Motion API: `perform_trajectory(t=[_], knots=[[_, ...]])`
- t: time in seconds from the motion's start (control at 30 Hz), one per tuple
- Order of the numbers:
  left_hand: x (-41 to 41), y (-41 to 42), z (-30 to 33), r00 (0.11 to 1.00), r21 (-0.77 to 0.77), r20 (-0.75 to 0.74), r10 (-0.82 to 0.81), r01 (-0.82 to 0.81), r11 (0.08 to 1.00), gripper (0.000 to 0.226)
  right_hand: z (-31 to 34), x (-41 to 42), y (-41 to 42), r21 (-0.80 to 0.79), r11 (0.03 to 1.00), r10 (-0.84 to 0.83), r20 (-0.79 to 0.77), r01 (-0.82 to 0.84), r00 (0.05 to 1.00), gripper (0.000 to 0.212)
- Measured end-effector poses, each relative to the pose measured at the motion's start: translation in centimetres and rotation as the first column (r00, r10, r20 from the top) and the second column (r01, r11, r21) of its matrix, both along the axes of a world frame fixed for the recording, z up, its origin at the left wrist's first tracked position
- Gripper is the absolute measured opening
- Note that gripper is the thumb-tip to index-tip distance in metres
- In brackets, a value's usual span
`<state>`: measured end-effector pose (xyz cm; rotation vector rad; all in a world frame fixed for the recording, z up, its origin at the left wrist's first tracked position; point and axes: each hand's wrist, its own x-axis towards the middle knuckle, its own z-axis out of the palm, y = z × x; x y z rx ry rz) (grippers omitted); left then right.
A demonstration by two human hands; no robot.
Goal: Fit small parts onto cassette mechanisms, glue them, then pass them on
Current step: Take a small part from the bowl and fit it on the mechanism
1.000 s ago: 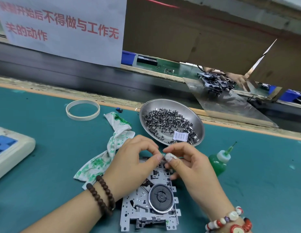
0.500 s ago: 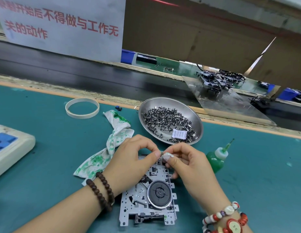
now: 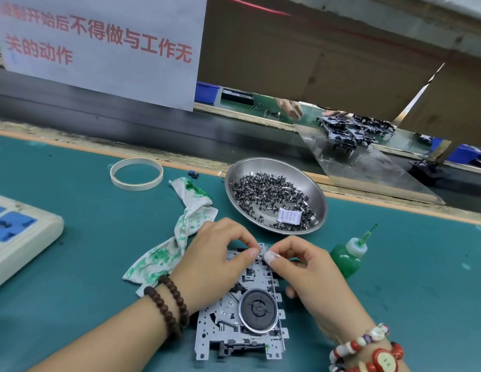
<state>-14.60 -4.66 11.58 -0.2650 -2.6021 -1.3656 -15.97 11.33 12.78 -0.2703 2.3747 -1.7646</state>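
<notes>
1. A white paper sign (image 3: 99, 44) with red Chinese characters is hung above the bench; "不得做与工作无关的动作" can be read, the first characters being blurred.
2. A small white printed label (image 3: 289, 218) is seen in the round steel dish (image 3: 234, 181); its print is too small to read.
3. The dish is filled with tiny dark metal parts (image 3: 271, 191).
4. The cassette mechanism (image 3: 242, 318), a perforated grey metal plate with a black round flywheel, is laid flat on the teal mat (image 3: 86, 237) between both wrists.
5. A tiny part is pinched at the mechanism's far edge by the curled left hand (image 3: 215, 264) and right hand (image 3: 312, 277), fingertips nearly meeting.
6. A green glue bottle (image 3: 346, 257) with a white collar is stood just right of the right hand.
7. A green-stained white rag (image 3: 180, 237) is crumpled left of the dish.
</notes>
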Motion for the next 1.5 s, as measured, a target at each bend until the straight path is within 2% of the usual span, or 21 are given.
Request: perform_trajectory(t=[0.43, 0.83, 1.13, 1.5], knots=[[0.04, 0.04, -0.18, 1.0, 0.0, 0.014, 0.001, -0.001, 1.0, 0.019, 0.08, 0.23, -0.08, 0.079, 0.996, -0.029, -0.079, 0.036, 0.996, 0.016], [-0.08, 0.04, -0.28, 0.999, -0.014, 0.04, 0.006, -0.006, 1.0, 0.018, -0.22, 0.21, -0.29, 0.104, 0.994, -0.017, -0.042, 0.021, 0.999, 0.01], [-0.05, -0.03, -0.18, 0.999, 0.008, 0.039, -0.003, 0.003, 1.0, 0.019, -0.47, 0.26, -0.52, 0.205, 0.979, 0.016, -0.13, 0.011, 0.991, 0.009], [-0.06, -0.06, -0.12, 0.999, 0.001, 0.039, -0.011, 0.011, 1.0, 0.019, -0.3, 0.39, -0.44, 0.105, 0.994, 0.025, 0.016, -0.027, 1.0, 0.014]])
